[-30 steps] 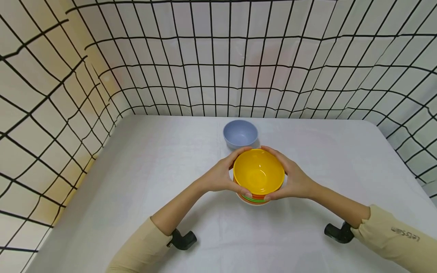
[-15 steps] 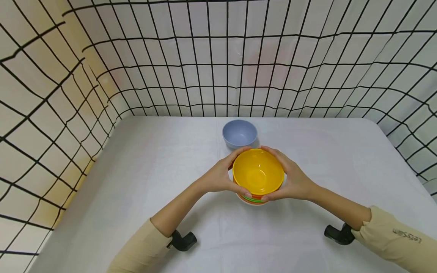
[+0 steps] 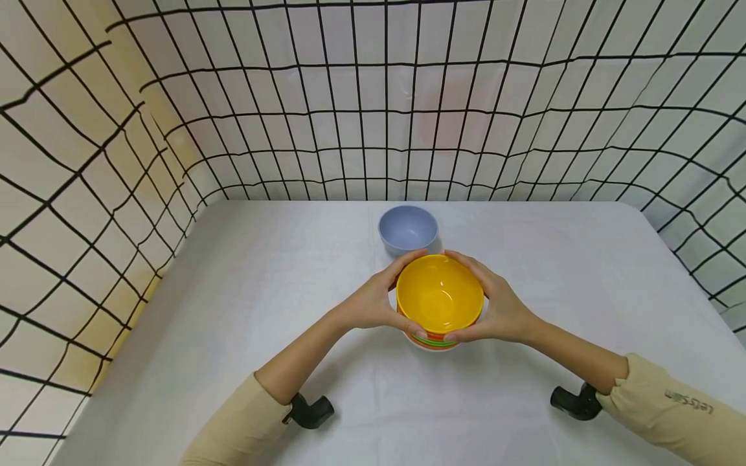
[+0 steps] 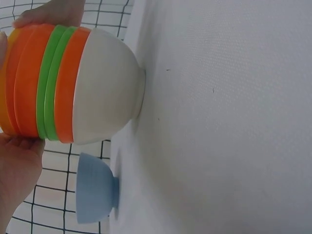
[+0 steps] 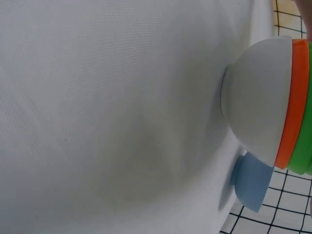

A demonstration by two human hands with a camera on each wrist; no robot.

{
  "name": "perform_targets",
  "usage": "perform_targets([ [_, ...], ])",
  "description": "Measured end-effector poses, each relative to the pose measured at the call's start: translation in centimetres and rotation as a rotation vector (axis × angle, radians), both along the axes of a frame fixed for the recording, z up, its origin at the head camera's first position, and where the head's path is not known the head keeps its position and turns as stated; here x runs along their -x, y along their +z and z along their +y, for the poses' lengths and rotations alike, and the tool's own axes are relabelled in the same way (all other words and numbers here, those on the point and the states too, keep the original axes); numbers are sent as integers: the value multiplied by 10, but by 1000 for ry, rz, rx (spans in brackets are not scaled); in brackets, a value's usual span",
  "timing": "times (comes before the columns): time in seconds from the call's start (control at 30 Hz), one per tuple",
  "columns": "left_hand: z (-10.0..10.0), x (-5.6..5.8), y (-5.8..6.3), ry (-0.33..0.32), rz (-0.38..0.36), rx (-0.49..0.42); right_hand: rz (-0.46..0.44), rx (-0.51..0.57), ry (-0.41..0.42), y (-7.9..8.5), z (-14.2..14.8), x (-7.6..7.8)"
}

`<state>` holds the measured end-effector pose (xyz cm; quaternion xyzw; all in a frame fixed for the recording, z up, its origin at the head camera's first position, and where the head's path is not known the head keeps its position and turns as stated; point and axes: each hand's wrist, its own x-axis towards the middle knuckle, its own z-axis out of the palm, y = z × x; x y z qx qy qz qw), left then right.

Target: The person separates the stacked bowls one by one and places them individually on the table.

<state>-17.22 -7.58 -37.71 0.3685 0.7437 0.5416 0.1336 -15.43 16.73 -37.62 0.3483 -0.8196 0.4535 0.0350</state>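
Both hands surround one nested stack of bowls in the head view. Its topmost member, a yellow bowl (image 3: 440,294), faces up with nothing inside. My left hand (image 3: 373,303) grips the stack's left side, thumb along the near rim and fingers round the far side. Mirroring it, my right hand (image 3: 506,312) holds the right side, and the two thumbs nearly meet at the front. In the left wrist view, orange bowls and green bowls (image 4: 51,83) sit below the yellow one, with a white bowl (image 4: 105,87) at the bottom, its foot at the tablecloth.
A single light blue bowl (image 3: 408,228) stands upright just behind the stack. White cloth (image 3: 280,259) covers the table. Black grid netting (image 3: 361,110) rises along the back and sides. Black wrist devices (image 3: 311,412) hang beneath both forearms.
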Motion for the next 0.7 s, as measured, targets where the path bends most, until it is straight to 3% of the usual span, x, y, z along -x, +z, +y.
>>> perform_targets([
  [0.7,0,2,-5,-10,-31,-35,18,43,-36,-3,-2,-1],
])
